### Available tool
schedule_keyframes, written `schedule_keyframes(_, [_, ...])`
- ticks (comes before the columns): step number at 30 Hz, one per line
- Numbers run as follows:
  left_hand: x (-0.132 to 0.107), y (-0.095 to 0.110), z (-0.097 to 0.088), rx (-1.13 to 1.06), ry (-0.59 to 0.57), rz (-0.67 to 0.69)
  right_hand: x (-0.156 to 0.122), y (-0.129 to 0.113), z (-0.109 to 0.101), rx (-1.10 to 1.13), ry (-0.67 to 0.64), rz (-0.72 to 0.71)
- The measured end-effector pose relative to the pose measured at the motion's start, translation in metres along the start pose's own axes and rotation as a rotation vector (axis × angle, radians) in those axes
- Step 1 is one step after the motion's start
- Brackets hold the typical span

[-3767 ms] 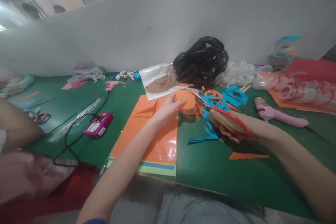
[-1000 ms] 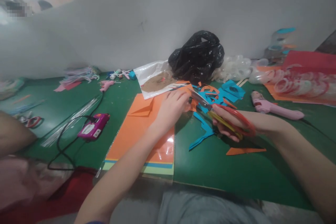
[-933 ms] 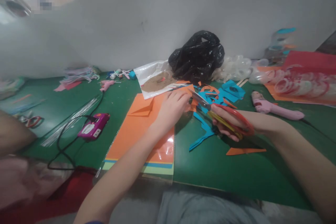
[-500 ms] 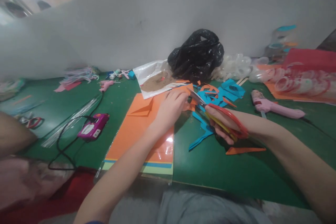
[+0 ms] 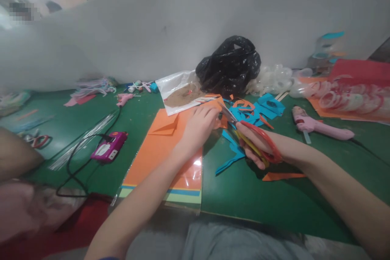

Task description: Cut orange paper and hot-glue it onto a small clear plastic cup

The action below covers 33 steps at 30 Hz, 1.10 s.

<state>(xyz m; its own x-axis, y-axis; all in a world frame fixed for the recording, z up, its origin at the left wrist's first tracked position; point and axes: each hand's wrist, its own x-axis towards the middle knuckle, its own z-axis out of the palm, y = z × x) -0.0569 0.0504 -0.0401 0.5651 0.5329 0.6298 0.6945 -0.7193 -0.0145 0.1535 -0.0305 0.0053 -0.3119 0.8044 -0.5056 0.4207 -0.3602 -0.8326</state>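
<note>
My right hand [image 5: 252, 155] is wrapped round scissors [image 5: 261, 133] with red and yellow handles. Their blades point up and left, at the edge of a piece of orange paper [image 5: 224, 121]. That piece is gripped by my left hand [image 5: 199, 124], its fingers curled and partly hiding it. Under my left forearm lies a stack of orange sheets [image 5: 146, 160] in a clear sleeve, with blue and pale green layers showing at the near edge. Cut blue scraps [image 5: 231, 154] lie beside the scissors, and an orange scrap [image 5: 282, 176] sits below my right wrist.
A black plastic bag [image 5: 230, 65] stands against the wall behind a white sheet [image 5: 173, 107]. Pink glue guns [image 5: 326, 127] lie right and left. Clear plastic cups [image 5: 344, 99] fill the right back. A purple power box [image 5: 109, 147] with a black cord and another person's arm [image 5: 16, 156] are left.
My right hand and the scissors have shifted slightly left, and the nearby blue scraps moved a little left too. My left hand stays nearly in place.
</note>
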Motion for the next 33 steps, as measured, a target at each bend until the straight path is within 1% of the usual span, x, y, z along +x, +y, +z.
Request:
schedule_keyframes(6, [0.0, 0.002, 0.001, 0.026, -0.001, 0.01, 0.007, 0.007, 0.008, 0.077, 0.013, 0.01])
schedule_keyframes(11, [-0.001, 0.004, 0.001, 0.063, 0.005, 0.014, 0.002, -0.005, 0.016, 0.075, 0.054, -0.071])
schedule_keyframes(15, [-0.001, 0.005, 0.001, 0.058, -0.008, -0.007, -0.001, -0.013, 0.019, 0.082, 0.059, -0.018])
schedule_keyframes(20, [-0.001, 0.004, 0.001, 0.043, -0.013, -0.011, 0.006, -0.003, 0.015, 0.075, 0.061, -0.031])
schedule_keyframes(22, [-0.001, 0.002, 0.001, 0.03, -0.003, -0.007, 0.008, 0.002, 0.011, 0.057, 0.026, -0.045])
schedule_keyframes(25, [0.0, -0.002, 0.001, -0.02, 0.009, 0.007, 0.01, 0.01, 0.003, 0.021, -0.061, -0.106])
schedule_keyframes(27, [0.0, -0.005, 0.001, -0.067, 0.016, 0.026, 0.01, 0.013, -0.001, -0.005, -0.078, -0.128])
schedule_keyframes(30, [0.0, -0.007, 0.0, -0.124, 0.02, 0.056, 0.012, 0.014, -0.003, -0.029, -0.052, -0.111])
schedule_keyframes(33, [0.001, -0.007, -0.001, -0.139, 0.016, 0.049, 0.012, 0.011, 0.001, -0.032, -0.026, -0.085])
